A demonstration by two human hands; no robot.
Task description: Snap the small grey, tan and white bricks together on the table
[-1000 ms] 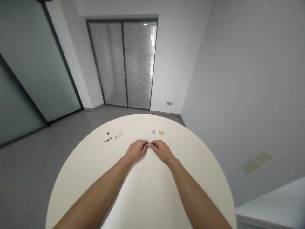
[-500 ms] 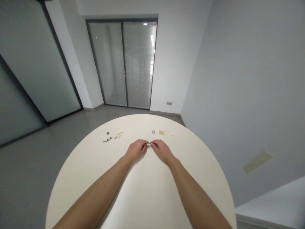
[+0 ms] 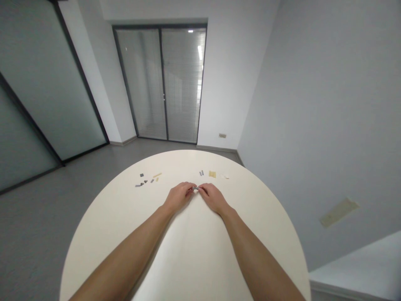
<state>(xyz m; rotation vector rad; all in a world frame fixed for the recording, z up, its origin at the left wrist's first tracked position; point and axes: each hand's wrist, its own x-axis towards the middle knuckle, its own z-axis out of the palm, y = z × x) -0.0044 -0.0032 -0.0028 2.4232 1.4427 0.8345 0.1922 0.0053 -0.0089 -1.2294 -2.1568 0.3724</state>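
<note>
A small grey piece point(image 3: 195, 188), perhaps a building-block part, is pinched between both hands above the middle of the table. My left hand point(image 3: 181, 195) closes on its left end with thumb and fingertips. From the other side my right hand point(image 3: 214, 196) grips the right end the same way. The fingers cover most of the piece, so its exact shape is hidden. Just beyond the hands lie two small grey strips point(image 3: 201, 173) and a flat tan piece point(image 3: 212, 174).
White pieces point(image 3: 226, 177) lie at the right. On the left are a dark square piece point(image 3: 142, 175), a long tan strip point(image 3: 157, 175), several small dark pieces point(image 3: 144, 182) and a grey piece point(image 3: 152, 181). The round white table point(image 3: 194, 259) stands near a wall.
The held piece has turned slightly between the fingertips and shows more of a grey side. Both hands stay in nearly the same place.
</note>
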